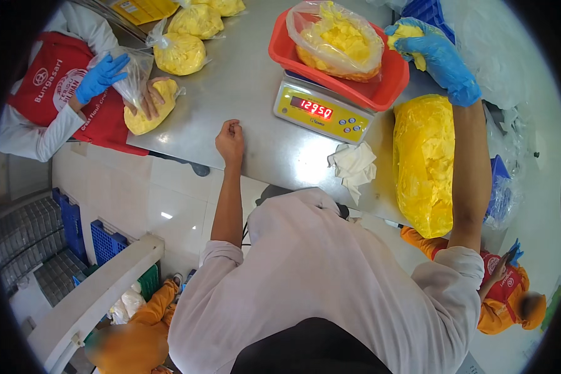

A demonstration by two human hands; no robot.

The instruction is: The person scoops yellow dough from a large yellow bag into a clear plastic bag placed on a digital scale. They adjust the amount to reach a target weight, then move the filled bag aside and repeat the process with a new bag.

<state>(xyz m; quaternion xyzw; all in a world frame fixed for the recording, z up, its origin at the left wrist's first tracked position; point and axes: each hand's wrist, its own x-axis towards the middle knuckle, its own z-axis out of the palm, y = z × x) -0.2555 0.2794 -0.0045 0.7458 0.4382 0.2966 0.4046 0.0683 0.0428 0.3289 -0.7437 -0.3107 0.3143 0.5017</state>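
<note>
My right hand (437,58), in a blue glove, grips a lump of yellow fat (407,37), perhaps margarine, off the right end of a red plastic tray (280,46). An open clear bag of yellow fat (341,42) sits in that tray. Beneath the tray is a digital bench scale (325,112) with a lit red display. A large yellow plastic bag of fat (423,163) lies under my right forearm, partly hidden by it. My bare left hand (230,140) is at the table's near edge, fingers curled, with nothing visible in it.
A crumpled white cloth (354,164) lies before the scale on the steel table (262,154). At left, a co-worker in a red apron (70,93) handles a bag of fat (152,112) near several tied bags (180,53). Clear plastic film (491,56) is heaped at right.
</note>
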